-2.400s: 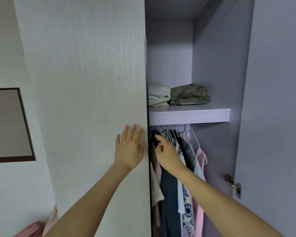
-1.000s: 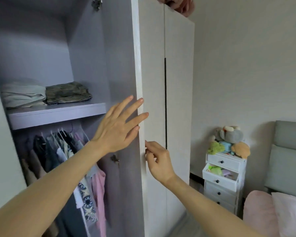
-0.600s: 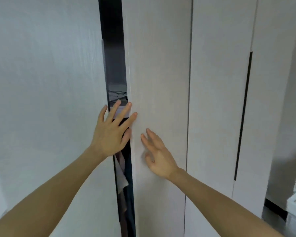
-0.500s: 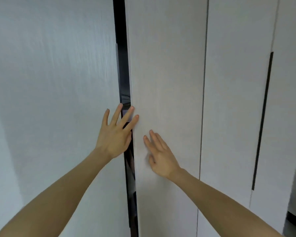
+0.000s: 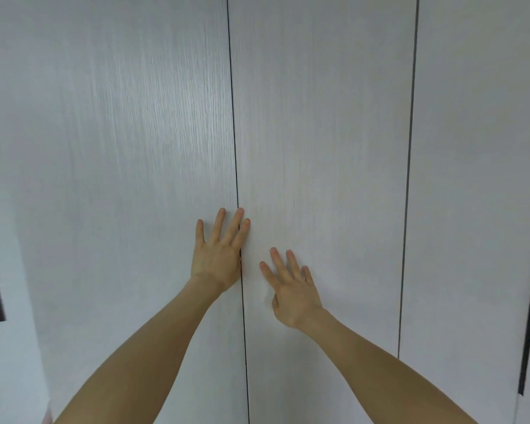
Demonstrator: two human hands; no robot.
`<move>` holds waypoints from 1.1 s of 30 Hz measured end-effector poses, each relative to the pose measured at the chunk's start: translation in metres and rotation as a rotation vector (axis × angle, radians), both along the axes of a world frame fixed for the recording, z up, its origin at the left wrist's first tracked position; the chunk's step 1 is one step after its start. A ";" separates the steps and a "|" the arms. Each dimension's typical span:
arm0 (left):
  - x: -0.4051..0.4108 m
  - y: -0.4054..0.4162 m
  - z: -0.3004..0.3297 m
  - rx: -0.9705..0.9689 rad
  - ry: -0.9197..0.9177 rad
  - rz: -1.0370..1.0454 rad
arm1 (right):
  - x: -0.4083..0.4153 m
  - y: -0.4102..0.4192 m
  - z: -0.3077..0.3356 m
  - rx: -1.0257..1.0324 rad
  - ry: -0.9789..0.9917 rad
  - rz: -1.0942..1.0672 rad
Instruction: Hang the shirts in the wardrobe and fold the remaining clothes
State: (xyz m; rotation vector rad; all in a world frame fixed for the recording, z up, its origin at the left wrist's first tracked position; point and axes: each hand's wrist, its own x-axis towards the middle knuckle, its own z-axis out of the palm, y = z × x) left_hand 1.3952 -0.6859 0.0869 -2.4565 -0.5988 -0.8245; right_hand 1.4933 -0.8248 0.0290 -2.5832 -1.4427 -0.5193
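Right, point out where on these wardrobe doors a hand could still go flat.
Bare door face lies above the left hand on the left door, and above the right hand on the middle door. The right door, between the next seam and the dark edge strip, is untouched. It is crowded only at the centre seam, where both hands press.

Wardrobe doors [image 5: 318, 117] shut flush, only hairline seam [image 5: 234, 133] betw. panels; no way in for hand.

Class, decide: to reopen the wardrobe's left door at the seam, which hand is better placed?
Left. The left hand lies flat on the left door at the seam; the right hand rests on the neighbouring door.
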 end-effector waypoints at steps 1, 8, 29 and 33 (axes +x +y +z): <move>0.001 0.002 -0.002 -0.033 -0.022 -0.035 | 0.002 0.000 -0.002 0.003 -0.002 0.009; 0.016 -0.014 -0.023 -0.478 -0.342 -0.371 | 0.011 -0.002 -0.009 0.041 0.021 0.083; 0.023 0.018 -0.033 -0.241 -0.109 0.135 | 0.031 0.015 -0.017 -0.104 -0.013 0.002; 0.024 0.014 -0.030 -0.250 -0.088 0.215 | 0.012 0.001 0.007 0.112 0.318 0.167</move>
